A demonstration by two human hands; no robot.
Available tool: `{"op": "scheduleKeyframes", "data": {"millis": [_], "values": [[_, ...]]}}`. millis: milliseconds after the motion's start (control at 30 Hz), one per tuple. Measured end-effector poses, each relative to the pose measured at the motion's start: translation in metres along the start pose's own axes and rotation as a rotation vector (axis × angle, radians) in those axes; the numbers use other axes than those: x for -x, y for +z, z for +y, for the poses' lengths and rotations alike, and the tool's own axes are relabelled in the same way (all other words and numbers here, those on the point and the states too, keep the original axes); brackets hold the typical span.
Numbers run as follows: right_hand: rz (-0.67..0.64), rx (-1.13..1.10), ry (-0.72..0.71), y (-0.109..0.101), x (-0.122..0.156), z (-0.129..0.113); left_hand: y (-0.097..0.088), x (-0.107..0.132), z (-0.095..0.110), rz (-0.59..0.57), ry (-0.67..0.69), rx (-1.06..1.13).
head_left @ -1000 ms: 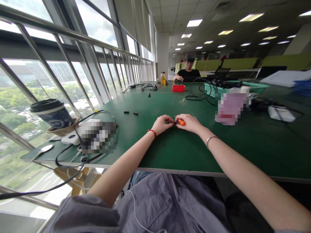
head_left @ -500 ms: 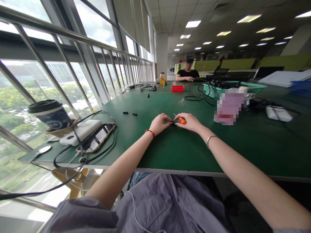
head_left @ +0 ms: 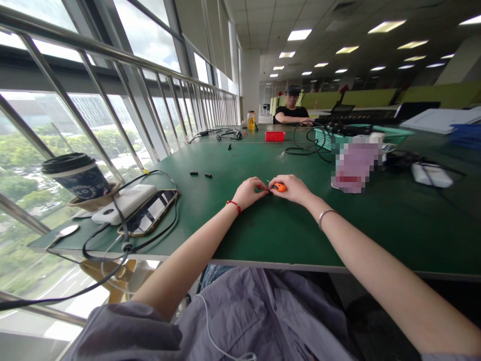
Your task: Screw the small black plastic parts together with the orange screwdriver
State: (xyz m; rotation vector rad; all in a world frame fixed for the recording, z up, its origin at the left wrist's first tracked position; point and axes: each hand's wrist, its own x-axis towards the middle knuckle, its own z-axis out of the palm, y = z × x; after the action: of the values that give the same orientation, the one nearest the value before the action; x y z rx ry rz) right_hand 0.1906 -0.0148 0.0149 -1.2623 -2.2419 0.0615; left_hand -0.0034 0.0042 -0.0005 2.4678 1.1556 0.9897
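Observation:
My right hand (head_left: pixel 295 190) is closed around a small screwdriver with an orange handle (head_left: pixel 279 187). Its thin metal shaft pokes out past the fingers toward the upper left. Thumb and forefinger of my left hand (head_left: pixel 250 193) are pinched together around a tiny dark piece (head_left: pixel 269 191), mostly covered by the fingers. The fingertips of both hands meet, or nearly so, low over the green table (head_left: pixel 240 235). Left of them lie two short black pieces (head_left: pixel 193 173), with a smaller black bit (head_left: pixel 229 147) farther back.
On the left are a lidded paper cup (head_left: pixel 77 178), a white power bank (head_left: pixel 126 204), a phone (head_left: pixel 150 213) and looping cables. A red box (head_left: pixel 274 136), a jar (head_left: pixel 251 121) and a teal basket (head_left: pixel 326 140) stand farther back. Another person (head_left: pixel 292 115) sits across the table.
My left hand has shifted slightly right, and the dark piece between the fingertips shows less. The screwdriver remains in my right hand. The person opposite has moved an arm.

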Motion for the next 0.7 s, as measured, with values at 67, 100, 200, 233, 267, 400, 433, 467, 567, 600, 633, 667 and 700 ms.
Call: {"op": "scheduleKeyframes", "data": {"millis": [67,100,200,233,267,400,433,467,567,600,633,667,700], "values": [[0.0,-0.024,-0.004,-0.001,0.0,-0.001,-0.001,0.0,0.002,0.009,0.008,-0.024],[-0.001,-0.039,-0.001,-0.001,0.0,-0.001,-0.002,0.001,0.003,0.022,0.014,-0.049],[0.004,-0.067,0.047,-0.003,-0.001,-0.002,-0.007,0.003,0.009,0.049,0.056,-0.16],[0.001,-0.062,0.067,-0.003,-0.001,-0.002,-0.008,0.003,0.011,0.048,0.079,-0.2],[-0.008,-0.055,0.08,-0.003,-0.001,-0.001,-0.009,0.003,0.012,0.044,0.102,-0.238],[-0.054,-0.045,0.078,-0.004,-0.001,-0.001,-0.01,0.003,0.018,0.025,0.183,-0.362],[-0.058,-0.049,0.073,-0.004,-0.001,0.0,-0.01,0.003,0.019,0.018,0.198,-0.383],[-0.059,-0.053,0.067,-0.004,-0.002,0.001,-0.01,0.003,0.02,0.014,0.21,-0.4],[-0.056,-0.07,0.038,-0.003,-0.002,0.003,-0.01,0.002,0.021,0.012,0.231,-0.432],[-0.055,-0.077,0.031,-0.003,-0.002,0.004,-0.01,0.002,0.021,0.016,0.232,-0.438],[-0.055,-0.082,0.027,-0.003,-0.003,0.004,-0.01,0.003,0.021,0.018,0.234,-0.442],[-0.054,-0.086,0.028,-0.002,-0.003,0.005,-0.01,0.003,0.021,0.02,0.236,-0.444],[-0.054,-0.089,0.031,-0.002,-0.003,0.005,-0.011,0.003,0.021,0.023,0.24,-0.446]]}}
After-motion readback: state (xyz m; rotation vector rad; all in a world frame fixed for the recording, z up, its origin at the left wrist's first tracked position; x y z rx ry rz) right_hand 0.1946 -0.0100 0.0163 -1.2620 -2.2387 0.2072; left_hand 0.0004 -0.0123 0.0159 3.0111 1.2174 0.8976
